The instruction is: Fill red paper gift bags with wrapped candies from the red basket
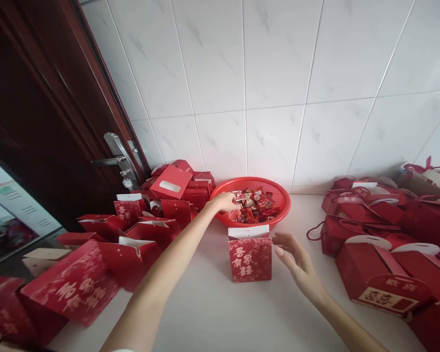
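A red plastic basket (285,208) holds a heap of small wrapped candies (258,203) in red wrappers. My left hand (225,201) reaches over its left rim, fingers curled down among the candies; what lies between the fingertips is too small to make out. In front of the basket a red gift box (251,260) with gold characters stands upright, its white inner flap raised at the top. Beside its right edge is my right hand (295,259), open with the fingers apart, very close to the box; whether it touches the box I cannot tell.
Many red gift boxes (135,259) crowd the table's left side, several with tops open. On the right stand rows of red boxes (385,278) with rounded handles. A tiled wall (220,137) rises behind the white table (220,313); a dark door (47,98) is at left.
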The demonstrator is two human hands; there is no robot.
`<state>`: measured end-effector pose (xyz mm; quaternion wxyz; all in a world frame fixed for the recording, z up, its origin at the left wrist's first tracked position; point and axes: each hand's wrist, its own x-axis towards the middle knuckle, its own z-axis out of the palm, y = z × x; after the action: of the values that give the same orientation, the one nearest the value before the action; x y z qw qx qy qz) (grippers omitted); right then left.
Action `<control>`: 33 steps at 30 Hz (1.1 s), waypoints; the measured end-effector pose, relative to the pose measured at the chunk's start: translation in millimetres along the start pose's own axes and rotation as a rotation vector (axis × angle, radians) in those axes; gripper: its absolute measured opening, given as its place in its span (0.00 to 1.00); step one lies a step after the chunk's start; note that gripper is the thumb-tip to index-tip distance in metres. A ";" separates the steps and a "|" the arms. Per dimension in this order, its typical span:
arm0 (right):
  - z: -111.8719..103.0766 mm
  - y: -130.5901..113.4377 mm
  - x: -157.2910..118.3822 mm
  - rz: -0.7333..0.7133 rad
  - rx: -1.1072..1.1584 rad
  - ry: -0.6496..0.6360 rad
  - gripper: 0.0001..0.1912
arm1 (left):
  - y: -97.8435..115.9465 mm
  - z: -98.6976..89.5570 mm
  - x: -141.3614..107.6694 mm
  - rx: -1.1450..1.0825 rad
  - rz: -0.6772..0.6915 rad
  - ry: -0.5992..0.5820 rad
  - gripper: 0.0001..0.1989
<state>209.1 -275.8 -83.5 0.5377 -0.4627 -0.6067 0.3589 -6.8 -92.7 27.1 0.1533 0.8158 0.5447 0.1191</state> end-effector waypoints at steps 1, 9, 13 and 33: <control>-2.0 0.3 -0.3 0.015 0.015 0.023 0.24 | 0.8 3.8 5.6 0.031 -0.016 -0.047 0.18; -8.3 3.0 1.0 0.066 0.075 0.095 0.25 | 5.7 28.8 14.7 0.114 -0.020 -0.198 0.20; -8.1 4.8 1.6 0.070 0.085 0.103 0.24 | 4.6 27.6 16.6 0.064 -0.031 -0.030 0.12; -5.6 10.5 0.2 0.068 0.014 0.074 0.22 | 5.3 32.8 5.8 0.024 0.277 -0.419 0.24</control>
<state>216.4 -272.7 -92.3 0.5504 -0.4922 -0.5678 0.3639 11.8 -93.2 -1.1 0.2350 0.8915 0.3853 -0.0392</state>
